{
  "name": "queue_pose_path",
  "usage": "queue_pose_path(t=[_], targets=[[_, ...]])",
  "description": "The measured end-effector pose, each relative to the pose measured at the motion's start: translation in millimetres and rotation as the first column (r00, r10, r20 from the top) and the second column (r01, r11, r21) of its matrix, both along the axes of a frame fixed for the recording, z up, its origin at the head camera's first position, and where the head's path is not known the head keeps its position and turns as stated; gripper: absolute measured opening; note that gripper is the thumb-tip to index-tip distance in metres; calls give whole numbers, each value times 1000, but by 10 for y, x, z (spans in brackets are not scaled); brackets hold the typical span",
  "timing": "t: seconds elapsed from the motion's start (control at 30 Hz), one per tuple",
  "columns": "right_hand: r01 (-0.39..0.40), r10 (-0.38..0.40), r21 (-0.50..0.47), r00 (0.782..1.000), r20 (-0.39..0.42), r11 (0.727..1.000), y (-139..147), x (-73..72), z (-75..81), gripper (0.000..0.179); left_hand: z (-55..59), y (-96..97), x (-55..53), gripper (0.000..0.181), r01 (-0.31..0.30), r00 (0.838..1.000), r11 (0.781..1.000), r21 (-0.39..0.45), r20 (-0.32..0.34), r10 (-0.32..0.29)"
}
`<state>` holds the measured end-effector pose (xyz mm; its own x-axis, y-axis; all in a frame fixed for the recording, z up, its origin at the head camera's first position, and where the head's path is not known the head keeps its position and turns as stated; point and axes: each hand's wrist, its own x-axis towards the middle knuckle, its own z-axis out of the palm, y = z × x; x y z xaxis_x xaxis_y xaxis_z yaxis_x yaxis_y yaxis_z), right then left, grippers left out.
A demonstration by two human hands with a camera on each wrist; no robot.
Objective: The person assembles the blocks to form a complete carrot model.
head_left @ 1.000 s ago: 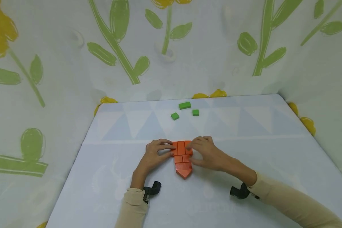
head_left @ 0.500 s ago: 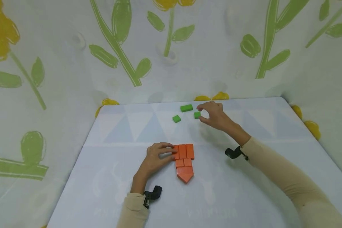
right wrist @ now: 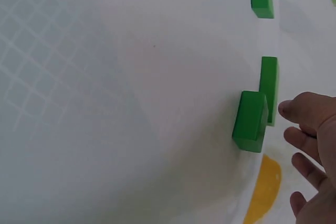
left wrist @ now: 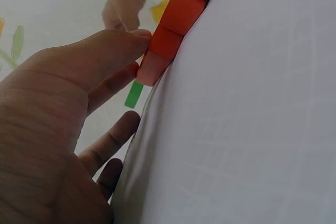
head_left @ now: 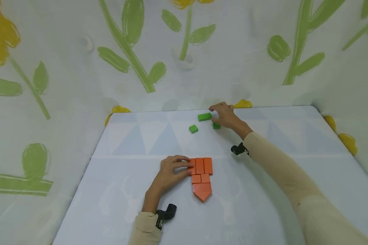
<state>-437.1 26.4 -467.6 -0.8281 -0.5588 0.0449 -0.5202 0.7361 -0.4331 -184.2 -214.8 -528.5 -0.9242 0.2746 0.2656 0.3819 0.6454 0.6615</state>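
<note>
Several orange blocks (head_left: 200, 166) lie flat and packed together in the middle of the table, a row of upright rectangles on top and a pointed block (head_left: 202, 196) at the near end. My left hand (head_left: 168, 172) rests beside them, its thumb and fingertips touching the left side; in the left wrist view the thumb meets the orange row's edge (left wrist: 166, 42). Far back, my right hand (head_left: 225, 116) reaches over a small green block (head_left: 216, 126), its thumb near the end of a long green block (head_left: 204, 117). The right wrist view shows a gap between the thumb and that long block (right wrist: 269, 85).
Left of the right hand, another small green block (head_left: 193, 129) lies on the table. The white table (head_left: 119, 190) with pale blue triangles ends just behind the long green block, against a flower-patterned cloth (head_left: 220, 78).
My right hand has left the orange blocks, moved to the back of the table, then shifted left past the small green block toward the long one. The left hand has stayed by the orange blocks.
</note>
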Motion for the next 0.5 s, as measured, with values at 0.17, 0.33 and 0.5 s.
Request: queue_pose_path(t=[0.17, 0.33, 0.5], targets=[[5, -6, 32, 1000, 30, 999, -11, -87, -101, 49, -2, 48, 14, 23, 6, 1000, 1000, 13, 4, -6], [10, -9, 33, 1000, -15, 999, -26, -123, -176, 46, -8, 47, 21, 23, 1, 1000, 1000, 1, 1, -1], [19, -22, -31, 995, -94, 999, -22, -77, -101, 40, 4, -6, -8, 23, -5, 1000, 1000, 5, -17, 5]])
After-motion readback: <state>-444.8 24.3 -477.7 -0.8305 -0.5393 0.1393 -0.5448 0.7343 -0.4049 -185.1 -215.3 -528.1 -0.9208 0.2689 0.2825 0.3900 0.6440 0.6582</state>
